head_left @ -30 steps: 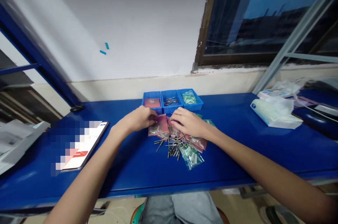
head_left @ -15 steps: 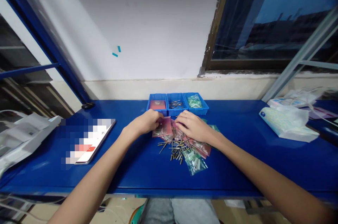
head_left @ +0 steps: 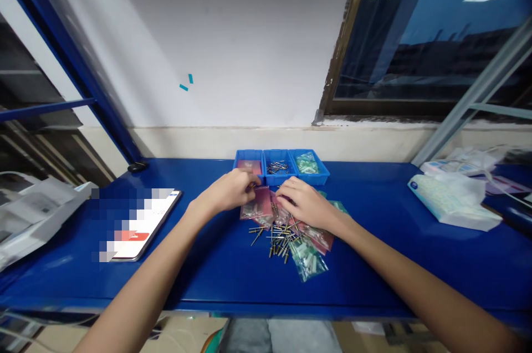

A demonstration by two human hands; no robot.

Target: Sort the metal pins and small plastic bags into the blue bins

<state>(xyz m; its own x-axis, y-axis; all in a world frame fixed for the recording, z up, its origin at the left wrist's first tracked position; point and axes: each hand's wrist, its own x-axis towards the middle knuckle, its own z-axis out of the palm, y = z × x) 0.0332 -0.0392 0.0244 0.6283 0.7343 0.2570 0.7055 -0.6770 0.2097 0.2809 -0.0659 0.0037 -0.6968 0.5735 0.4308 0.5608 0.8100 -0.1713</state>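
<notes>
My left hand is at the left of a pile of small parts, with thumb and fingers closed in a pinch. What they hold, if anything, is too small to make out. Just below its fingertips lies a clear and pink zip bag. My right hand rests palm down over more pink bags, fingers bent and a little apart, and it covers part of the pile. Loose blind rivets are scattered in front of both hands. A green bag with white pieces lies nearest me.
Behind the pile stand three joined blue bins: a left bin with a pink bag, a middle one with rivets, a right one with a green bag. A phone lies left; a tissue pack sits right on the blue table.
My left hand has lifted slightly off the pink bag and tilted, its fingertips moving toward the left bin. My right hand stays nearly where it was. The whole view has shifted a little.
</notes>
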